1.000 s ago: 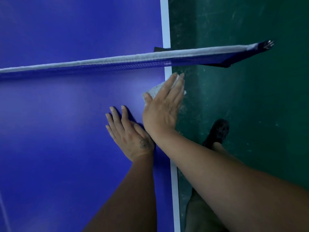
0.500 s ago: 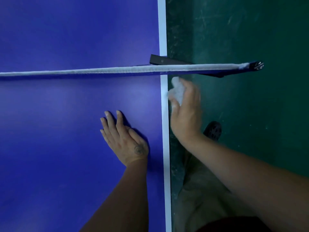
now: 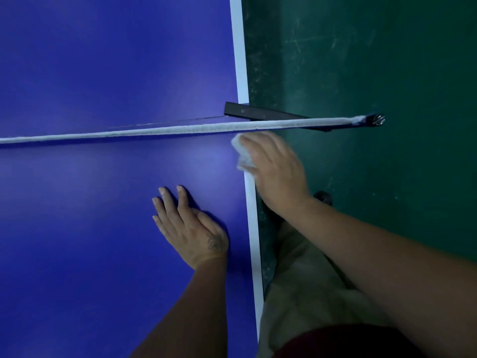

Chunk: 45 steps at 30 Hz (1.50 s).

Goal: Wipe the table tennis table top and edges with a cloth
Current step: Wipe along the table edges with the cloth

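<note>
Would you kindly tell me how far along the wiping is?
Done: cannot tell; top shows no wipe marks. In hand: right hand grips the cloth on the edge by the net; left hand rests on the top. Left, likely: edge beyond the net.

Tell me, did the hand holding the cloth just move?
Yes. The right hand with the cloth slid outward across the white edge stripe, off the tabletop.

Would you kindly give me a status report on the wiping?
Right hand grips cloth on the table's side edge. Left hand flat on the blue top. Net and its clamp just ahead of cloth.
</note>
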Tool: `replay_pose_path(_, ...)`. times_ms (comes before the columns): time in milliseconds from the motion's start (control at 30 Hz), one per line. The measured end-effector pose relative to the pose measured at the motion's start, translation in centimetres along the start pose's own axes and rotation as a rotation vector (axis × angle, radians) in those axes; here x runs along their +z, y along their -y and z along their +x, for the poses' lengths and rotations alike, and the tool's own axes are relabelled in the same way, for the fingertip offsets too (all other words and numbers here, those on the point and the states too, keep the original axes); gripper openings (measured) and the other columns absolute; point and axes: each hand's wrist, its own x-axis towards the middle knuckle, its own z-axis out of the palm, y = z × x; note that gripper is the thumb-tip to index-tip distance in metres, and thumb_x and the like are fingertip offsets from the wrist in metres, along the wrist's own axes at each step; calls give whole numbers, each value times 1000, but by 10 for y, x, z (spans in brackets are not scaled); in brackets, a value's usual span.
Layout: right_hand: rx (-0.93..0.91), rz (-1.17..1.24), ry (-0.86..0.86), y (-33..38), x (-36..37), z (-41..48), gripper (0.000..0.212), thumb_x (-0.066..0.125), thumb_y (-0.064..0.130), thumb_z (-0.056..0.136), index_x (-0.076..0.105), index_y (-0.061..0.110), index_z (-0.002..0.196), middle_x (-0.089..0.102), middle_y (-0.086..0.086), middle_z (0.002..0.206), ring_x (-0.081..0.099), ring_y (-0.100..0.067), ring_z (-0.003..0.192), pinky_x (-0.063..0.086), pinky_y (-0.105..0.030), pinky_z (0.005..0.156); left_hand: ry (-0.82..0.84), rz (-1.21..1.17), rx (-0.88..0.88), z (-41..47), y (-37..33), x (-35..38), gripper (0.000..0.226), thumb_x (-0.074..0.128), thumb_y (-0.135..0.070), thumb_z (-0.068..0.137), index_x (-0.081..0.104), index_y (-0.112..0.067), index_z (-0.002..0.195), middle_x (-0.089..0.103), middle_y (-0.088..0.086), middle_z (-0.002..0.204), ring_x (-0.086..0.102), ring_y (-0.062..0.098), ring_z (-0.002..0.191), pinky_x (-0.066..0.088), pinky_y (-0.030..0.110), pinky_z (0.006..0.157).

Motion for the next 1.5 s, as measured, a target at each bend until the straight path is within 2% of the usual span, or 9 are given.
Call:
replay_pose_path(167, 551, 128, 144, -44, -29, -48, 39, 66, 15, 106, 59, 14, 145, 56, -1, 127, 53, -17, 116, 42, -25, 91, 10, 6, -18, 1, -1, -1, 61, 43, -8, 102, 46, -14, 163, 28, 8, 178, 16, 28, 168, 15, 55, 136)
replay_pose_path(333, 615, 359, 225, -42, -39, -58, 38, 55, 34, 111, 58, 10, 141, 58, 1, 125, 55, -11, 112, 43, -27, 93, 22, 21, -27, 1, -6, -5, 58, 43, -8, 105, 46, -14, 162, 28, 8, 178, 16, 28, 168, 15, 53, 136)
replay_pose_path(467, 754, 634, 202, -10, -27, -34, 21, 54, 20, 111, 63, 4, 103, 63, -5, 83, 57, -9, 77, 48, -28, 79, 27, 17, -23, 1, -12, -11, 56, 42, -9, 105, 48, -12, 161, 30, 10, 177, 20, 31, 167, 18, 54, 135)
replay_pose_path(600, 967, 928, 120, 20, -8, -5, 9, 58, 24, 111, 65, 20, 116, 67, 6, 100, 62, -9, 87, 53, -27, 81, 37, 8, -15, 0, -13, -13, 56, 45, -5, 105, 47, -11, 161, 30, 12, 177, 20, 33, 167, 15, 52, 136)
replay_pose_path(700, 1068, 1129, 32, 9, -22, 13, 14, 59, 29, 111, 66, 26, 99, 70, 7, 100, 66, -4, 87, 51, -15, 68, 93, -14, -16, 3, -14, -16, 54, 45, -2, 107, 47, -7, 160, 29, 15, 177, 19, 37, 167, 15, 55, 135)
replay_pose_path(967, 1160, 1188, 79, -63, -95, -8, 16, 59, 29, 111, 64, 17, 121, 72, -15, 133, 71, -34, 121, 55, -52, 111, 285, -163, 21, 7, -51, -47, 49, 55, -14, 112, 48, -2, 159, 39, 15, 172, 29, 31, 164, 27, 55, 132)
replay_pose_path(1167, 1168, 1282, 104, -120, -139, -41, 16, 59, 31, 111, 69, 20, 109, 81, 5, 99, 78, -9, 82, 60, -34, 83, 322, -271, 118, -3, -107, -65, 50, 56, -23, 110, 51, -4, 157, 50, 12, 164, 43, 29, 157, 38, 51, 128)
replay_pose_path(1333, 1164, 1336, 100, -157, -172, -34, 19, 55, 30, 112, 69, 18, 110, 81, 5, 99, 78, -8, 81, 62, -28, 73, 384, -278, 239, -6, -157, -87, 51, 52, -41, 110, 54, -15, 154, 53, 0, 163, 47, 17, 153, 37, 34, 127)
replay_pose_path(1500, 1088, 1337, 201, -183, -202, -3, 15, 57, 30, 111, 67, 20, 107, 80, 5, 95, 75, -10, 80, 61, -34, 84, 434, -273, 480, -1, -210, -106, 43, 62, -38, 107, 61, -15, 144, 65, -4, 143, 61, 15, 135, 49, 27, 113)
